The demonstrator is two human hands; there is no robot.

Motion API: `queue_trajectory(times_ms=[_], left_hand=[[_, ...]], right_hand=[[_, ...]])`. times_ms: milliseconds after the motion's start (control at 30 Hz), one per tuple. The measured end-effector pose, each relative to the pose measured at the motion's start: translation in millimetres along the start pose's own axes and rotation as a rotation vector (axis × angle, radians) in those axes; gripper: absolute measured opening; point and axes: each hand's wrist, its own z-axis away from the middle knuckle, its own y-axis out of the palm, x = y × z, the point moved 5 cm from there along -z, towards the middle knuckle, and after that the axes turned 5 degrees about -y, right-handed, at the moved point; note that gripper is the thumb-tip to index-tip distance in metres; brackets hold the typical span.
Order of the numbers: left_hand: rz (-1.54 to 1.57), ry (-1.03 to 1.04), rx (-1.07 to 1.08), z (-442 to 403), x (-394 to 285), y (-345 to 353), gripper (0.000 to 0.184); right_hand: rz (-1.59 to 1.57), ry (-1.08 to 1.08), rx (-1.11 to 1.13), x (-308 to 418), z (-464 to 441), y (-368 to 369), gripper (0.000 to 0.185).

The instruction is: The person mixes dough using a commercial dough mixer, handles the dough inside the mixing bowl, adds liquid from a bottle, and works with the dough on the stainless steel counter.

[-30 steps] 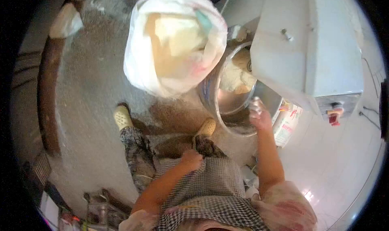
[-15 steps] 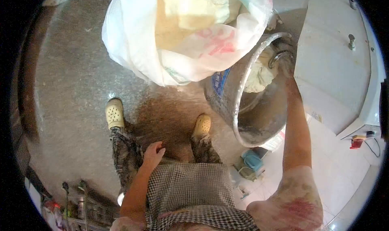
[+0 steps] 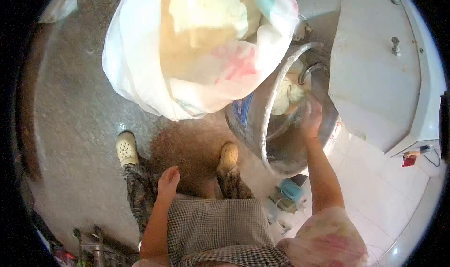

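My right hand [image 3: 311, 118] reaches into the metal mixing bowl [image 3: 276, 160], beside the pale dough [image 3: 287, 97]; its fingers are extended, and whether they touch the dough is unclear. A curved metal hook [image 3: 313, 69] stands over the dough. My left hand [image 3: 168, 181] hangs above the floor, left of the checked apron [image 3: 215, 225], its fingers curled loosely together with nothing visible in them. A large white bag [image 3: 140, 56], open at the top and holding pale powder [image 3: 206, 14], stands left of the bowl.
The white machine housing [image 3: 375, 65] rises over the bowl's right side, with a red switch [image 3: 409, 159] at its lower corner. A blue container [image 3: 291, 189] lies below the bowl. A rack [image 3: 97, 248] stands at the lower left. Another white bag [image 3: 63, 7] is at the upper left.
My right hand first went deeper into the bowl beside the hook, then drew back toward me. My left hand moved left, away from the apron. The view has shifted closer to the bag and bowl.
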Motion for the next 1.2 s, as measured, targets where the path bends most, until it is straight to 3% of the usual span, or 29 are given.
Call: queue_trajectory(times_ms=[67, 133, 333, 533, 567, 633, 700, 767, 867, 967, 1033, 1200], left_hand=[[0.05, 0.042, -0.015, 4, -1, -13, 0.035], [0.084, 0.076, -0.049, 10, -4, -25, 0.034], [0.172, 0.097, -0.165, 33, -7, -56, 0.035], [0.211, 0.127, -0.148, 31, 2, -49, 0.041], [0.19, 0.11, -0.145, 40, -18, -37, 0.042], [0.187, 0.104, -0.097, 46, -28, -22, 0.043], [0.221, 0.13, -0.01, 42, -27, -8, 0.043], [0.169, 0.111, -0.004, 48, -31, 0, 0.04], [0.178, 0.066, -0.014, 52, -44, -9, 0.038], [0.233, 0.072, -0.075, 50, -34, -29, 0.036], [0.24, 0.021, -0.155, 56, -50, -44, 0.034], [0.256, 0.062, -0.22, 55, -39, -72, 0.034]], right_hand=[[-0.044, -0.106, 0.177, 66, -33, -8, 0.035], [0.146, -0.226, 0.116, 85, -75, 7, 0.038], [0.055, -0.01, 0.374, 53, -147, 65, 0.041], [-0.106, -0.165, 0.63, 62, -110, 123, 0.042], [-0.065, -0.202, 0.689, 83, -94, 111, 0.042], [0.406, -0.33, 0.839, 133, -59, 64, 0.039], [0.525, -0.633, 0.896, 120, -8, 80, 0.038], [0.41, -0.622, 0.873, 115, 10, 57, 0.038], [0.165, -0.249, 0.867, 117, -32, 32, 0.039], [-0.087, 0.129, 0.673, 121, -110, 26, 0.033], [-0.144, 0.0, 0.534, 88, -139, 66, 0.039], [-0.019, 0.01, 0.493, 61, -158, 96, 0.043]])
